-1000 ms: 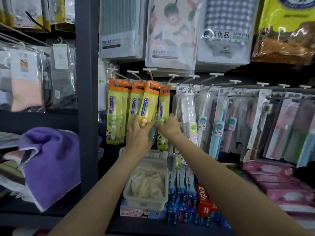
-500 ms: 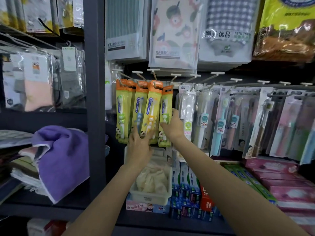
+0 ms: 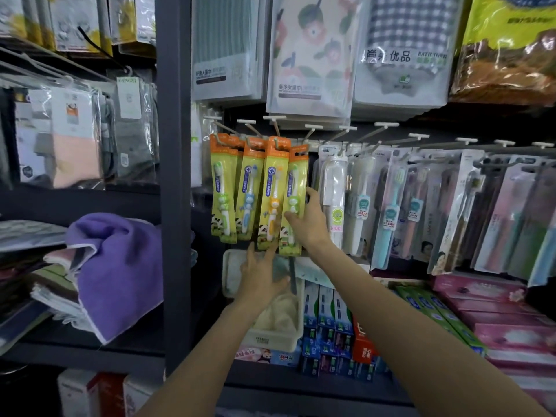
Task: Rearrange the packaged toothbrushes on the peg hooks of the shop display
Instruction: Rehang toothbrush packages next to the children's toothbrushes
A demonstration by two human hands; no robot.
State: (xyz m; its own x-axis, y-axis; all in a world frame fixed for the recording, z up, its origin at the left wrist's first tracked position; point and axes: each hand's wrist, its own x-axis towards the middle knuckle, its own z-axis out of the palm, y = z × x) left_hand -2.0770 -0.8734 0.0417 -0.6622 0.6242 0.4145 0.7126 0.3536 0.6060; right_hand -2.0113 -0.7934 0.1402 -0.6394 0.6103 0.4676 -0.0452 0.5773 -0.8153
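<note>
Item, shelf bay at 9 o'clock: a folded purple towel (image 3: 120, 266) on the dark shelf, bagged socks (image 3: 75, 139) hanging above it; a dark upright post (image 3: 173, 176) divides this bay from the peg display

Item, yellow children's toothbrush packs (image 3: 258, 191), orange-topped, hanging side by side on the peg hooks (image 3: 275, 127) at 12 o'clock from your hands. This is the lot you are working

Item, your left hand (image 3: 261, 275), at 6 o'clock below the packs: fingers straight and spread, tips touching the bottom edge of the orange-brush pack, gripping nothing

Item, your right hand (image 3: 310, 221): thumb across the front and fingers behind the rightmost yellow pack, pinching its lower half

Step, by my reading: squaring the yellow row so the packs hang flush. Next move likely calls for steadying from below while your right hand slides or lifts the end pack along its hook; keep the card hole on the wire

Item, at 3 o'clock: adult toothbrush packs (image 3: 391, 206) on further hooks

Item, shelf beneath: a white basket (image 3: 270, 338) with cloth, toothpaste boxes (image 3: 328, 326), pink boxes (image 3: 496, 311)

Item, above: bagged towels (image 3: 310, 55)
</note>
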